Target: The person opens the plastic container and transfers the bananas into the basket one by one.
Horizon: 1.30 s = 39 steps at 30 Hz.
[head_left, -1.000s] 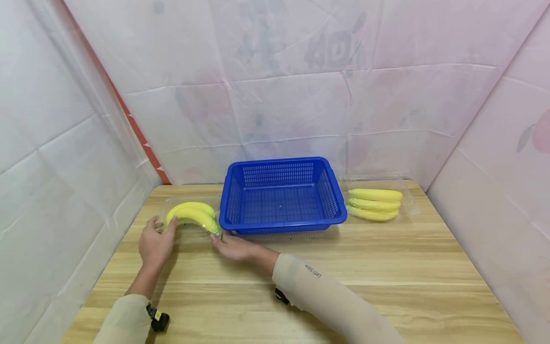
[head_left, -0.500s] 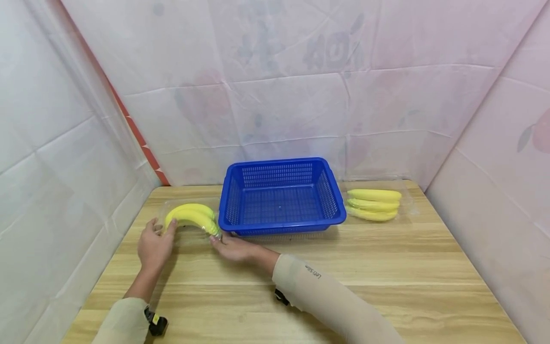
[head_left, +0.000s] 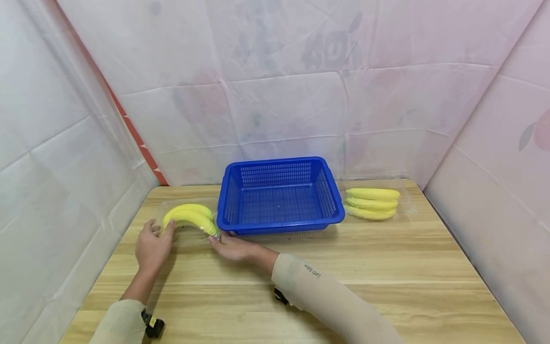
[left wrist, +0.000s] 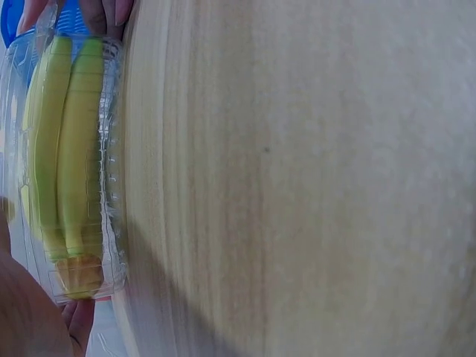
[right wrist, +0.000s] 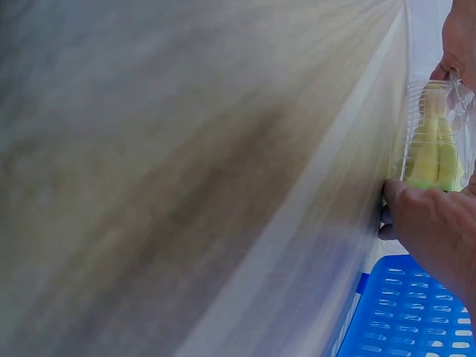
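Note:
A clear plastic pack of yellow bananas (head_left: 190, 216) lies on the wooden table (head_left: 301, 267), just left of an empty blue basket (head_left: 279, 196). My left hand (head_left: 160, 228) grips the pack's left end, thumb on the near side. At the right end, by the basket's corner, my right hand (head_left: 216, 237) pinches the pack. The left wrist view shows the pack (left wrist: 67, 163) lengthwise, with the right hand's fingers (left wrist: 108, 13) at its far end. In the right wrist view the pack (right wrist: 435, 149) stands end-on beyond my thumb (right wrist: 398, 195), above the basket (right wrist: 409, 320).
A second clear pack of bananas (head_left: 371, 203) lies right of the basket near the back edge. Pale sheeted walls close in the table on the left, back and right. Bare tabletop stretches toward me in front of the basket.

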Motion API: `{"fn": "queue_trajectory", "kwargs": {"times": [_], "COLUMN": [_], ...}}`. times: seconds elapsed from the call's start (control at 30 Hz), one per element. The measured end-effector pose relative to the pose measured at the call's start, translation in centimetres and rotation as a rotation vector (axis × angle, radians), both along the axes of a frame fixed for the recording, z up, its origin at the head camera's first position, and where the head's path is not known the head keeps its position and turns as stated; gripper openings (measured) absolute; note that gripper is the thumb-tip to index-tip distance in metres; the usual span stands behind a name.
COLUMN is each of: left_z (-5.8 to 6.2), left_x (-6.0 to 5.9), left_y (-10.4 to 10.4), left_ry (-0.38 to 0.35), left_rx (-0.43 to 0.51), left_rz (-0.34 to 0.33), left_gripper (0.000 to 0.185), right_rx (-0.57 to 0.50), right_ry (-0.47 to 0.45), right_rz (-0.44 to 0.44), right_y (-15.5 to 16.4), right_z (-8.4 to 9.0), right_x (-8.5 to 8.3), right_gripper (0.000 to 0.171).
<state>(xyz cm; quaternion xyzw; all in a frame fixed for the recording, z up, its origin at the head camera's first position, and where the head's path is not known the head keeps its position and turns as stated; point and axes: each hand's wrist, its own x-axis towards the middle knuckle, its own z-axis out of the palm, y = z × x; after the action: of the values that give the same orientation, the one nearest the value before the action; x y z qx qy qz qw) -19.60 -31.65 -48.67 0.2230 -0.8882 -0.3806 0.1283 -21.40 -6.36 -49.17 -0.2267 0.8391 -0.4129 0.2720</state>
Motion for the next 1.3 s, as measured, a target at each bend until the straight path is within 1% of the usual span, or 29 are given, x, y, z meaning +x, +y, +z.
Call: {"fn": "queue_trajectory", "kwargs": {"times": [0.3, 0.57, 0.83, 1.1, 1.3], "left_z": [0.2, 0.04, -0.22, -0.35, -0.37], "left_x": [0.11, 0.62, 0.65, 0.61, 0.86], "left_y": [0.08, 0.1, 0.19, 0.31, 0.34], "left_ry": [0.014, 0.005, 0.006, 0.014, 0.033], "left_rx": [-0.007, -0.009, -0.014, -0.012, -0.02], "left_rz": [0.001, 0.004, 0.009, 0.011, 0.017], "left_gripper": [0.087, 0.087, 0.087, 0.086, 0.084], "right_rx": [-0.021, -0.001, 0.0, 0.006, -0.005], "right_ry": [0.011, 0.042, 0.029, 0.061, 0.04], "right_rz": [0.02, 0.058, 0.053, 0.069, 0.066], "right_y": [0.08, 0.4, 0.56, 0.69, 0.83], "right_z": [-0.03, -0.08, -0.16, -0.18, -0.04], "right_x": [-0.08, 0.05, 0.06, -0.02, 0.14], "right_gripper": [0.081, 0.078, 0.08, 0.078, 0.079]}}
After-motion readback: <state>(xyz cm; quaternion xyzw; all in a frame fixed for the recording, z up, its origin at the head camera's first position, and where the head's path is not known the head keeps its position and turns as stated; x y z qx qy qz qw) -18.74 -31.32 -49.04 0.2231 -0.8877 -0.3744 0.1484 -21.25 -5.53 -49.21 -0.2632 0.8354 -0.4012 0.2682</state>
